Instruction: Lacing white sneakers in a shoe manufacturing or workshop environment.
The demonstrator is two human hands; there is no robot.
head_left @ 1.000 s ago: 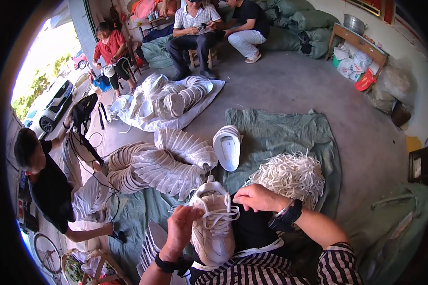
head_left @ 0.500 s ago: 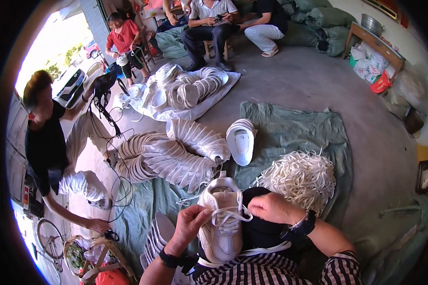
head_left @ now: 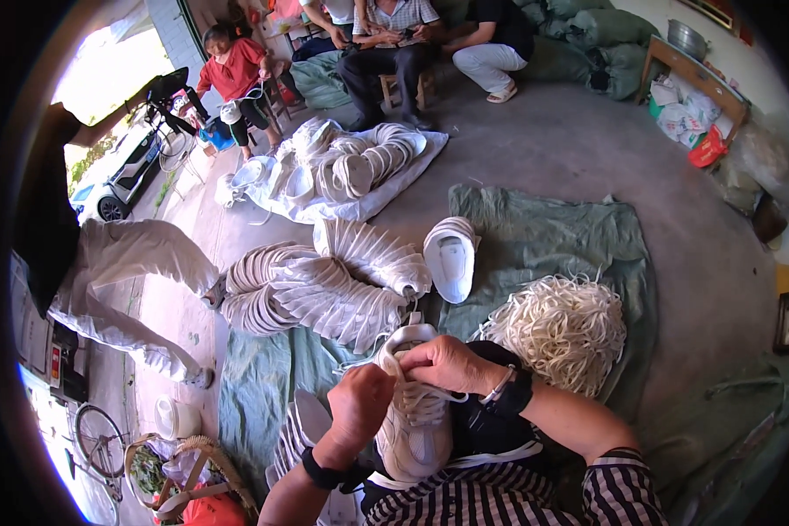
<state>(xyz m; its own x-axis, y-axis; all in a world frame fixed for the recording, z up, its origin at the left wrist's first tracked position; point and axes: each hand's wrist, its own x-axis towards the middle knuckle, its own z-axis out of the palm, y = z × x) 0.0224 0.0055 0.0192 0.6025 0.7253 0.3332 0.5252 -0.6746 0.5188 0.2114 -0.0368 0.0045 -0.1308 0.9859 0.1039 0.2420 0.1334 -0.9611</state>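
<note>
A white sneaker (head_left: pixel 412 443) rests on my lap, toe toward me. White shoelace (head_left: pixel 425 403) criss-crosses its front, and a loose end sticks out at the right. My right hand (head_left: pixel 451 364) reaches across the top of the lacing, its fingertips pinched at the left edge of the shoe's opening. Close beside it, my left hand (head_left: pixel 359 403) is closed in a fist against the shoe's left side; what its fingers hold is hidden. Another length of white lace (head_left: pixel 500 458) lies across my lap, under the toe.
Stacked white shoe uppers (head_left: pixel 333 285) lie ahead, beside a nested stack (head_left: pixel 451 259). A heap of white laces (head_left: pixel 561 329) sits on a green sheet (head_left: pixel 552 228). At lower left stand a basket (head_left: pixel 210 465) and a white bucket (head_left: pixel 177 417). A person in pale trousers (head_left: pixel 140 263) stands left; others sit behind.
My right hand has moved left over the lacing to the shoe's opening, and my left hand has turned into a fist. The person at left has straightened up from bending, carrying the black cords away.
</note>
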